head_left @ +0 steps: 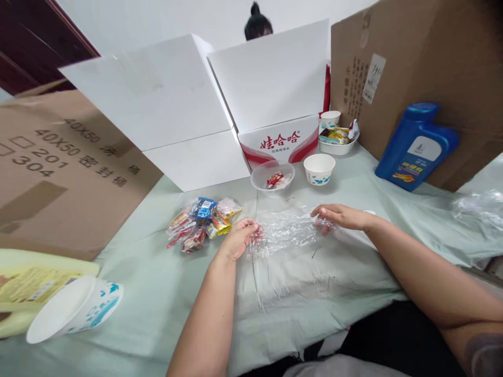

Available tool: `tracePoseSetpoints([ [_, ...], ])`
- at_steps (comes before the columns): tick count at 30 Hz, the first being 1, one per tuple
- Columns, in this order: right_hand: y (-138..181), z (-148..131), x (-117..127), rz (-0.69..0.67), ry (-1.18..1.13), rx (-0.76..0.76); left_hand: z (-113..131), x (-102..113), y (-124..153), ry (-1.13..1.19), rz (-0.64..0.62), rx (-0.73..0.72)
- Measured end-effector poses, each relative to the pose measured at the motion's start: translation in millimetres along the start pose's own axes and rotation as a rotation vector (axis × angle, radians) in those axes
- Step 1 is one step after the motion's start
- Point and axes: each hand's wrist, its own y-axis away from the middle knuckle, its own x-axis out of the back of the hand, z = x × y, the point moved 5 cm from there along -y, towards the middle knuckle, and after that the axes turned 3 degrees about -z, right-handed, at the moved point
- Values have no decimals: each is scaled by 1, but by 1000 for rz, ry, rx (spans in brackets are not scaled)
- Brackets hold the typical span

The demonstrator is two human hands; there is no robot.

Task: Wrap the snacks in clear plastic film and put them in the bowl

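Observation:
A crinkled sheet of clear plastic film (288, 230) is stretched between my two hands, low over the table. My left hand (241, 238) grips its left end, thumb and fingers closed on it. At the right end, my right hand (340, 215) holds the film, some fingertips seen through the plastic. Left of my left hand lies a pile of small wrapped snacks (202, 222). Beyond the film, a clear plastic bowl (257, 180) contains a few wrapped pieces, and a white paper cup (319, 170) stands beside it.
White cartons (275, 78) and a brown box (381, 78) wall off the back. A blue bottle (416, 149) stands right. A white bowl of snacks (340, 148) sits behind the cup. Front left are a tilted paper cup (94, 309) and a pale yellow jug (43, 277). A person's head shows behind.

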Motion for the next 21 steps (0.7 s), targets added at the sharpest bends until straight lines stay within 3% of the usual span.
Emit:
tracePoseSetpoints([
  [5, -2, -3, 2, 67, 119, 14, -2, 1, 1, -110, 103, 22],
  [10, -16, 18, -5, 266, -109, -231, -5, 2, -3, -262, 187, -12],
  [13, -20, 25, -7, 319, 17, -319, -7, 5, -5, -406, 254, -34],
  [18, -16, 12, 4, 496, 459, -176, -8, 6, -7, -530, 244, -76],
  [21, -17, 13, 2, 469, 374, -125, -6, 6, -6, -582, 246, -96],
])
